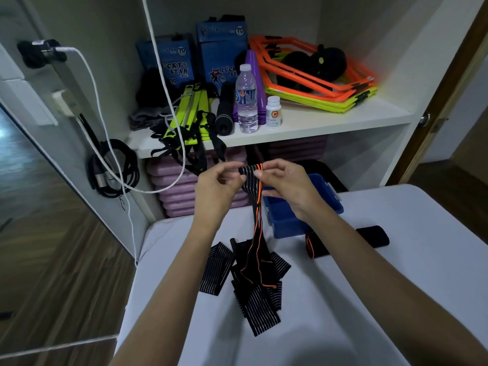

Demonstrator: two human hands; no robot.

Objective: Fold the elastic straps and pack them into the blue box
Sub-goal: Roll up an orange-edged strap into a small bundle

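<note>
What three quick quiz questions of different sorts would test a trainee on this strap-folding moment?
1. True or false: both hands pinch the top end of the black orange-edged elastic strap.
2. The open blue plastic box sits nearer which hand: A left hand, B right hand?
3. Fill in: the rolled black orange-trimmed strap lies on the white ____.

Key: 1 true; 2 B; 3 table.

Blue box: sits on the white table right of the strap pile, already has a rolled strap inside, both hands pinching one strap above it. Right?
Not quite. The head view shows the visible part of the blue box holding nothing; the rolled straps lie outside it on the table. The left hand and right hand do pinch one strap.
</note>
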